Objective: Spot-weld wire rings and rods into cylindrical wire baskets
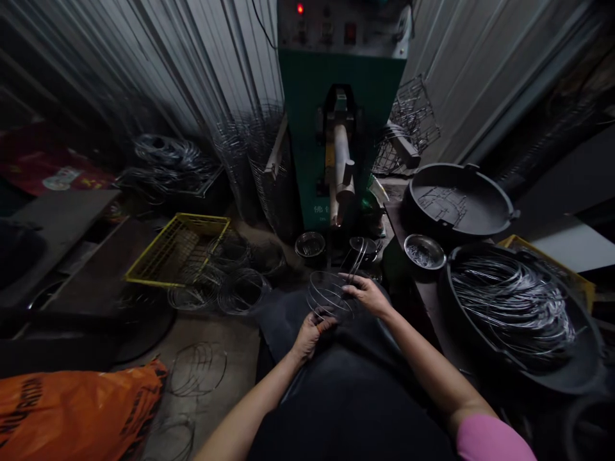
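Observation:
A round wire rack [314, 289], a hoop with several thin bars, is held above the dark cloth over my lap. My left hand [307, 336] is closed on its near rim, with something orange around one finger. At the rack's right side is my right hand [369, 296], its thumb and forefinger pinched together. A bent wire piece [358, 257] rises from these fingers; exactly where it meets the rack is too dim to make out. Straight ahead stands a green machine [302, 83] with a pale metal arm [342, 153] pointing down toward me.
To the right are a large pan of wire hoops [514, 307], a dark round tray [500, 205] and a small metal bowl [425, 251]. Left are a yellow crate [144, 256], finished-looking wire racks [243, 291] and an orange sack [81, 410]. A small bowl [310, 244] stands below the machine.

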Available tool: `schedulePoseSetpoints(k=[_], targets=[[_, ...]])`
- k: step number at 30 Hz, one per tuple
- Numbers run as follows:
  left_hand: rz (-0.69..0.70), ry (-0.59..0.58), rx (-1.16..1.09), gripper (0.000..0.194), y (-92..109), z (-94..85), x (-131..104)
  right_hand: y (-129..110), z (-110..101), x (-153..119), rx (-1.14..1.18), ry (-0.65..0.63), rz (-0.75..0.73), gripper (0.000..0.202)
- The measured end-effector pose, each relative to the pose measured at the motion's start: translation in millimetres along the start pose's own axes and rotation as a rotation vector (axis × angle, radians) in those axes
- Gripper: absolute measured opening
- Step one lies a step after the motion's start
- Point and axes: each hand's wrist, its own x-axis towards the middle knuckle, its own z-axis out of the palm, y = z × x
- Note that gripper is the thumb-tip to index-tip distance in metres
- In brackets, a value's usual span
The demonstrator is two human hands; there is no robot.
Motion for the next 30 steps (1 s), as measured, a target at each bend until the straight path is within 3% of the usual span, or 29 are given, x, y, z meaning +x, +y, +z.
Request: schedulePoseSetpoints(k=[7,17,25,30], targets=[[0.047,-0.002,-0.1,0.035,2.6,3.2,1.8,4.7,0.5,2.9,0.091,0.096,-0.004,0.028],[0.06,0.074,-0.156,0.035,3.7,11.9,13.6,1.0,6.9,3.8,0.01,0.21,-0.086,0.023],[0.141,0.084,-0.125,0.032,14.3,25.5,23.2,-9.1,7.8,15.8,0.37,0.302,-0.066,0.023],[0.181,0.1,-0.079,0.03,17.3,30.9,27.1,-12.2,5.6,18.4,0.418,0.301,-0.069,0.022]])
